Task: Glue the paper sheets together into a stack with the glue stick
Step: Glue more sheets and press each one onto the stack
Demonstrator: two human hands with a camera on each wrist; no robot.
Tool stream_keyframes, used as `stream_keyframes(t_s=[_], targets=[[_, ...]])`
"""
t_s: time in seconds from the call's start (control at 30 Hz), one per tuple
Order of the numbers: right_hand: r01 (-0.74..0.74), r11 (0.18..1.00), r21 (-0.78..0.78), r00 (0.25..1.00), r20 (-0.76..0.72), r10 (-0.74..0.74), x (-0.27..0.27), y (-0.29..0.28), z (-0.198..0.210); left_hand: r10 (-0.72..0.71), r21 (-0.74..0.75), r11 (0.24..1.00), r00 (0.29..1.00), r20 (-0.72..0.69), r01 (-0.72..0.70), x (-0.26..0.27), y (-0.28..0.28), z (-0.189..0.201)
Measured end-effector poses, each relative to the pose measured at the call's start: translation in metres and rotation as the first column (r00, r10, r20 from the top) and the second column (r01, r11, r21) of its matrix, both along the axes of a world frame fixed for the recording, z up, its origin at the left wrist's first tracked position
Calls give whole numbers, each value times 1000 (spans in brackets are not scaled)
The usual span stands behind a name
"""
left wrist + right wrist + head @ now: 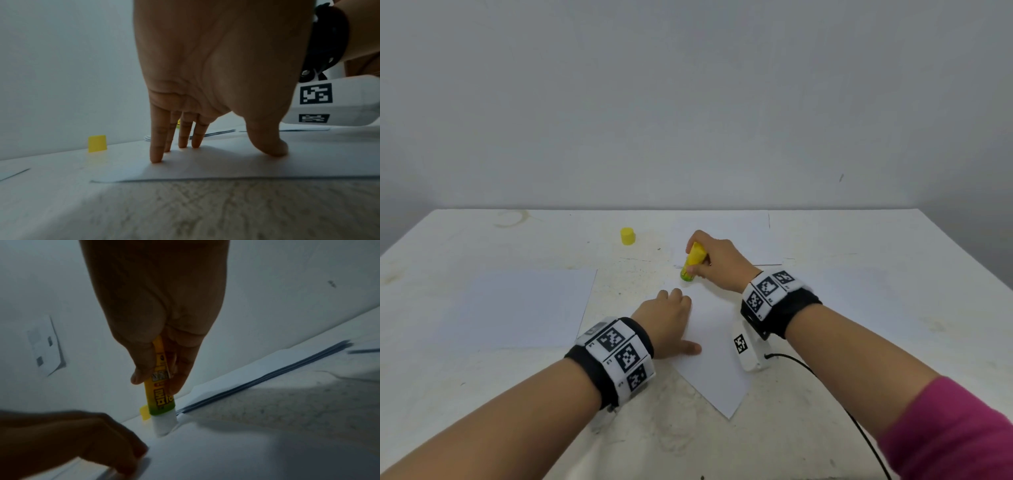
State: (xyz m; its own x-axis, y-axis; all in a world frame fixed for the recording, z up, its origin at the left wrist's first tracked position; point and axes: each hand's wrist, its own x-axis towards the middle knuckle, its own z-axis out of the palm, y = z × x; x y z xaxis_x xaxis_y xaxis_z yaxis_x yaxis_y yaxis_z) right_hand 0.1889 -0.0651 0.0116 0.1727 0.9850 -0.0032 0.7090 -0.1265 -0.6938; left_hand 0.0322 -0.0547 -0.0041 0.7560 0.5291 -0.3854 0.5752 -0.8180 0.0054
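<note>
A white paper sheet lies turned at an angle in the middle of the table. My left hand presses on it with straight fingers and thumb spread. My right hand grips a yellow and green glue stick upright, and its white glue tip touches the far corner of that sheet. The stick's yellow cap stands on the table farther back. A stack of several sheets lies behind my right hand. One more sheet lies flat at the left.
The table is off-white and stained, against a plain grey wall. A black cable runs from my right wrist camera toward the front right. Another faint sheet lies at the right.
</note>
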Motion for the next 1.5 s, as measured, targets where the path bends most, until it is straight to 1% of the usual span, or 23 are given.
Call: stream_keyframes(t_s=[0.13, 0.23, 0.3, 0.57, 0.77, 0.83, 0.93, 1.0, 1.07, 1.13, 1.23, 1.27, 1.3, 1.4, 1.5], targets=[[-65, 995, -71, 990, 117, 73, 6, -3, 3, -25, -9, 1000, 1000, -4, 25, -4, 8, 2], [-120, 984, -135, 976, 166, 142, 17, -19, 8, -44, -29, 999, 998, 43, 45, -6, 13, 1], [-140, 977, -162, 969, 181, 169, 24, -33, 11, -60, -40, 997, 997, 52, 62, -6, 15, 1], [-145, 952, -270, 954, 215, 207, 51, -91, 22, -110, 0, 994, 994, -23, 110, -3, 18, -1], [-132, 941, -311, 956, 212, 204, 64, -110, 27, -127, 34, 991, 991, -37, 128, -2, 13, 5], [-113, 950, -291, 970, 173, 169, 67, -112, 29, -130, 49, 990, 990, -46, 132, -1, 11, 7], [1, 991, -136, 1000, 19, 1, 73, -109, 30, -109, 97, 988, 989, -99, 119, 1, 4, 9], [109, 993, -47, 992, -55, -112, 74, -105, 29, -111, 146, 981, 985, -131, 130, 3, -3, 10], [183, 983, 6, 977, -112, -181, 73, -101, 27, -149, 189, 966, 979, -139, 174, 3, -7, 12], [226, 973, 39, 965, -146, -219, 72, -97, 24, -221, 162, 958, 970, -105, 235, 2, -8, 9], [255, 965, 55, 956, -164, -243, 71, -92, 20, -288, 8, 958, 957, -29, 288, -4, -8, 4], [258, 965, 57, 955, -164, -246, 70, -91, 19, -291, -15, 957, 957, -21, 291, -6, -8, 3], [260, 964, 57, 955, -163, -248, 69, -89, 18, -287, -14, 958, 957, -28, 287, -8, -7, 2], [273, 960, 66, 951, -165, -260, 66, -84, 16, -257, 61, 964, 964, -67, 261, -10, -4, 4], [303, 949, 89, 942, -179, -284, 62, -75, 14, -214, 106, 969, 974, -75, 221, -11, 0, 6]])
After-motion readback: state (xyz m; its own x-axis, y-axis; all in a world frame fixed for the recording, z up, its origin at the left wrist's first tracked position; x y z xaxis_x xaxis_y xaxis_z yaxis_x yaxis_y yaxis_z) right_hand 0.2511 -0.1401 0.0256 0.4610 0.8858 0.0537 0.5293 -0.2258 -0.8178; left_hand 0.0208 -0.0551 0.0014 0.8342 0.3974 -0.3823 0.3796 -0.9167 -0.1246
